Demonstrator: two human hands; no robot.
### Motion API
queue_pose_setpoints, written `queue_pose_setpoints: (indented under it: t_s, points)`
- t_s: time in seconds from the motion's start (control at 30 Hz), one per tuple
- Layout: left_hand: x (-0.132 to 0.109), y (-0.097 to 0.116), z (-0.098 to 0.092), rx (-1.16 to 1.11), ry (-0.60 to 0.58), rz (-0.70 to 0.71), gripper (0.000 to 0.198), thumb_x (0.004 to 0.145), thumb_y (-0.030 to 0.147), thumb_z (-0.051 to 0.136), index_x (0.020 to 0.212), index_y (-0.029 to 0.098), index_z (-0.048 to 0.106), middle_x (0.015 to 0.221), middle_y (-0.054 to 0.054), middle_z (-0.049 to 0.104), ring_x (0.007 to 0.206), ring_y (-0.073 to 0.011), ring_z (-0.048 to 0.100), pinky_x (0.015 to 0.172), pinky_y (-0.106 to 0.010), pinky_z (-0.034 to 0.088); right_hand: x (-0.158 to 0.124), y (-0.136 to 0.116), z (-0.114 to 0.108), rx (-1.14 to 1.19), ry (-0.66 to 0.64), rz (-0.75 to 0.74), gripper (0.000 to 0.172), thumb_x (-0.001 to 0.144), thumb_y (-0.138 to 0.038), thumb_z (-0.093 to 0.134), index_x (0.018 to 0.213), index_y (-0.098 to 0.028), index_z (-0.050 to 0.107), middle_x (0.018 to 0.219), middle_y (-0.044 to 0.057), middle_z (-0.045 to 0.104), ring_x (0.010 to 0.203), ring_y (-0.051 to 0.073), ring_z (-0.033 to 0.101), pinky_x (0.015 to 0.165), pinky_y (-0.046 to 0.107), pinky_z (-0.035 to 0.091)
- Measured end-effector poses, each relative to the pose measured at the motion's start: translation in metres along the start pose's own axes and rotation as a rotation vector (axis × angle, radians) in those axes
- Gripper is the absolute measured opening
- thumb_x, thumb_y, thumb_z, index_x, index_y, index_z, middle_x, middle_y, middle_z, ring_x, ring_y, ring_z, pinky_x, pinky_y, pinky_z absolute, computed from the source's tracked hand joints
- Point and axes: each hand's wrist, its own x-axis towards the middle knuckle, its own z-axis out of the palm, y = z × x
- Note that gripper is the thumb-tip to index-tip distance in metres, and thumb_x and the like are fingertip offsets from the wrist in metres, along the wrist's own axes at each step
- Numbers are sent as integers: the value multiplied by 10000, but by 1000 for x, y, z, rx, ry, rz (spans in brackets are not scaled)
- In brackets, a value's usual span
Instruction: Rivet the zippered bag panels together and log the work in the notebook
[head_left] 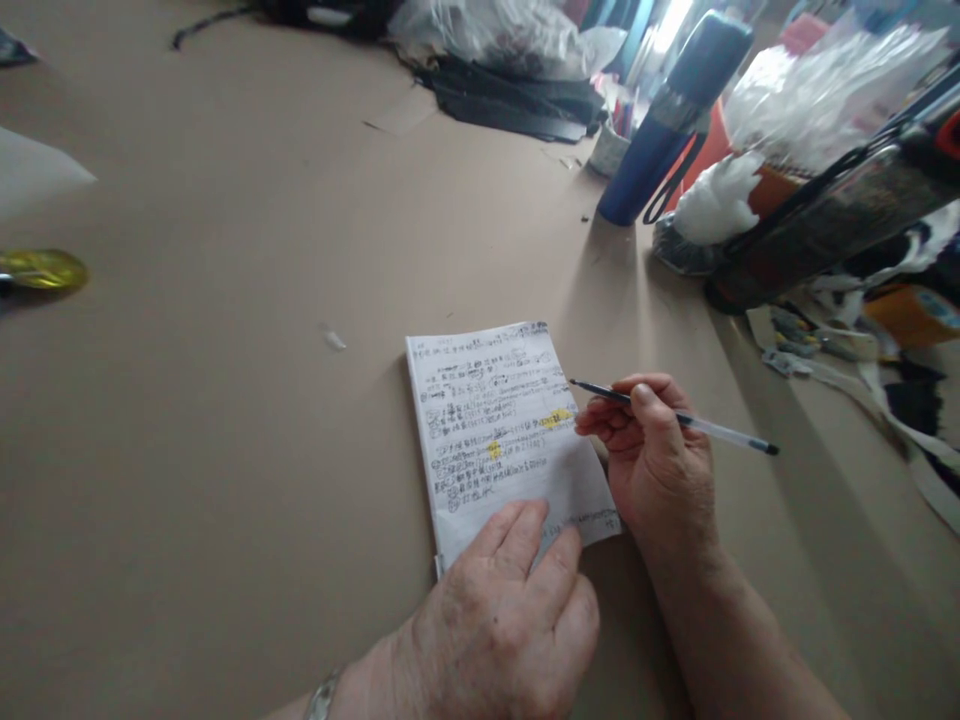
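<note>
A small pad of white paper covered in handwriting, with two yellow highlighted spots, lies on the brown table. My left hand rests over its lower edge, fingers slightly apart and touching the page, with nothing held. At the pad's right side, my right hand holds a pen between thumb and fingers. The pen's dark tip points left, above the right edge of the page. A band shows on my left wrist.
A blue bottle and a large dark cylinder stand at the upper right, near plastic bags and straps. Black sheets lie at the top. A yellow handle is at the left edge.
</note>
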Motion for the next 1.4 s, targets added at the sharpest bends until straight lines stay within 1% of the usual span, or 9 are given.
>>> queue_pose_setpoints:
  t_s: [0.1,0.23,0.37,0.5,0.63,0.9,1.07,1.3,1.4]
  points:
    - [-1,-2,5,31,21,-2,99,826,159,530,823,119,621,1024,-145,680,983,-344,622,811,-500,562,-2,2,-2,-35,-27,-17,77,864,-276,592,835,-206,605,683,-30,665,609,122,652,617,263,545]
    - [-4,-4,10,44,126,26,165,842,154,464,791,124,618,988,-152,678,969,-342,617,773,-497,565,-3,4,-4,-56,-39,-9,89,864,-299,601,837,-216,587,759,-39,654,628,118,653,612,269,554]
    - [-4,-3,8,44,26,-5,130,841,157,504,829,120,628,1028,-147,677,1008,-347,610,825,-501,556,-1,6,-6,-96,-27,13,131,880,-331,571,818,-217,554,651,-48,617,582,118,626,557,244,530]
    - [-4,-3,7,40,41,5,125,838,148,509,813,117,627,996,-139,683,971,-344,625,806,-488,566,0,7,-7,-94,-22,24,173,896,-346,550,791,-210,537,565,-62,572,508,106,572,535,240,513]
    - [-4,-4,6,20,-13,-22,113,845,149,524,831,120,632,1021,-133,681,1000,-345,618,835,-493,560,1,9,-8,-126,-17,46,186,898,-368,555,800,-211,540,562,-63,562,513,107,563,533,234,500]
    - [-4,-4,5,31,4,-20,128,852,146,508,827,125,631,1018,-127,678,1020,-329,612,851,-476,555,-4,6,-7,-211,-46,32,211,912,-379,531,790,-208,532,590,-40,593,547,120,567,574,250,476]
    - [-6,-3,6,8,9,-30,163,855,122,476,825,125,636,1015,-130,676,1035,-323,610,872,-476,546,-7,3,-6,-356,-84,-27,210,910,-357,539,767,-203,552,609,-30,598,575,125,561,593,262,472]
    - [-6,-2,7,-9,19,-56,176,861,143,472,797,116,635,1000,-140,672,1019,-344,618,878,-500,538,-12,0,-2,-489,-163,-43,240,902,-337,541,709,-195,518,533,-52,506,474,89,450,451,220,362]
    - [-5,-2,7,-16,31,-50,214,874,140,438,783,115,630,975,-145,673,1005,-347,627,863,-505,543,-13,0,-2,-515,-174,-28,239,898,-345,554,713,-195,524,534,-52,513,484,91,467,445,217,356]
